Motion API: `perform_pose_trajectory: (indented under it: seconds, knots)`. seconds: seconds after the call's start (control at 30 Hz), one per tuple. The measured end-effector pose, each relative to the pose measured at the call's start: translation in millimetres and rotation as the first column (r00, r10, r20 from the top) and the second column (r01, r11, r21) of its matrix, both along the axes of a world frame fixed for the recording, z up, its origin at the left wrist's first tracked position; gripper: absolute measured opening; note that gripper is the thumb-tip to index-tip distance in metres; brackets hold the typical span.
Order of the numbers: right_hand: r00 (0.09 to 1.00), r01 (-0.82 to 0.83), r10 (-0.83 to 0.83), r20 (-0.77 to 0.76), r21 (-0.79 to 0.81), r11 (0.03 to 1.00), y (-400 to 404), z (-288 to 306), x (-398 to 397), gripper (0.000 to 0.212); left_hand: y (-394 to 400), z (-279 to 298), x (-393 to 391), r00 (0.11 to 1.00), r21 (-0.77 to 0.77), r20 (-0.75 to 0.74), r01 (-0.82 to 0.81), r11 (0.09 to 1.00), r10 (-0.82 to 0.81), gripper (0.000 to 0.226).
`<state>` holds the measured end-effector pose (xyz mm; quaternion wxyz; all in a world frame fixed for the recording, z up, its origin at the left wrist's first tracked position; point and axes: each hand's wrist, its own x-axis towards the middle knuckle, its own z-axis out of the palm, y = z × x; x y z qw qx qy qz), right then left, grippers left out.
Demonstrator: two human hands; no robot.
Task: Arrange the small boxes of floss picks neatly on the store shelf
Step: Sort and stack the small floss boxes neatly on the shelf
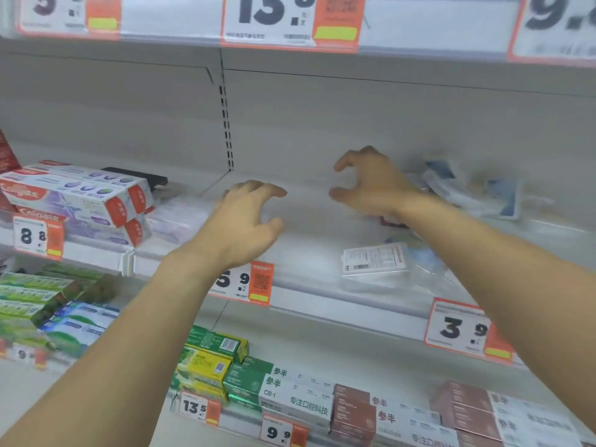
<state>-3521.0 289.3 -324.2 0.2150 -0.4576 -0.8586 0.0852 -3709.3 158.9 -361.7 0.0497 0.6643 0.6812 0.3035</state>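
Both forearms reach in from the near edge, and neither hand holds anything — my left hand [248,221] and right hand [371,182] hover over the shelf [306,221] with fingers loosely curled and spread. One clear floss pick box [375,266] lies flat at the shelf's near edge, below the right hand, long axis left to right. A blurred heap of floss pick packs [467,191] lies right of that hand — nearer it than the left.

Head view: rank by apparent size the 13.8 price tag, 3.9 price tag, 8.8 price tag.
1. 13.8 price tag, though cropped by the frame top and nearer the camera.
2. 3.9 price tag.
3. 8.8 price tag.
The last two look close, so their order is unsure.
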Motion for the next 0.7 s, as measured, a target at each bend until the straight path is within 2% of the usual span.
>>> perform_pose_trajectory:
  seconds: [0.07, 0.13, 0.2, 0.37, 0.43, 0.5, 0.6, 0.7]
  knots:
    - [0.966, 0.173, -0.188, 0.176, 0.099, 0.98, 20.0, 5.5, 42.7, 0.068, 18.3, -1.9, 23.6, 1.0, 0.006, -0.004, 0.025, 1.0, -0.025, 0.059]
    - [0.908, 0.28, -0.252, 0.336, -0.039, 0.959, 30.6, 5.7, 74.3, 0.09, 38.4, -5.0, 46.9, 0.999, 0.003, 0.021, 0.039, 0.999, -0.039, 0.054]
    - [0.89, 0.316, -0.223, 0.399, -0.183, 0.931, 34.3, -0.1, 92.4, 0.098, 58.5, -7.8, 69.8, 0.997, 0.0, 0.048, 0.053, 0.999, -0.053, 0.054]
    - [0.913, 0.199, -0.169, 0.37, -0.044, 0.979, 36.5, -2.3, 113.1, 0.067, 114.6, -2.8, 98.3, 0.985, -0.112, 0.135, 0.119, 0.986, -0.104, 0.07]
    - [0.935, 0.147, -0.118, 0.334, -0.062, 0.987, 35.5, 2.6, 127.9, 0.055, 134.2, 0.8, 102.4, 0.978, -0.19, 0.131, 0.186, 0.964, -0.163, 0.086]
    - [0.955, 0.11, -0.068, 0.288, -0.129, 0.986, 33.0, 9.6, 145.2, 0.053, 147.1, -0.3, 102.9, 0.963, -0.267, 0.159, 0.255, 0.929, -0.219, 0.086]
    - [0.97, 0.124, -0.076, 0.23, -0.201, 0.972, 33.6, 18.3, 166.2, 0.075, 153.9, -9.0, 98.8, 0.94, -0.371, 0.204, 0.333, 0.867, -0.274, 0.07]
    - [0.951, 0.199, -0.104, 0.292, -0.319, 0.926, 39.4, 16.2, 183.2, 0.111, 154.7, -14.0, 98.5, 0.97, -0.347, 0.129, 0.237, 0.908, -0.204, 0.068]
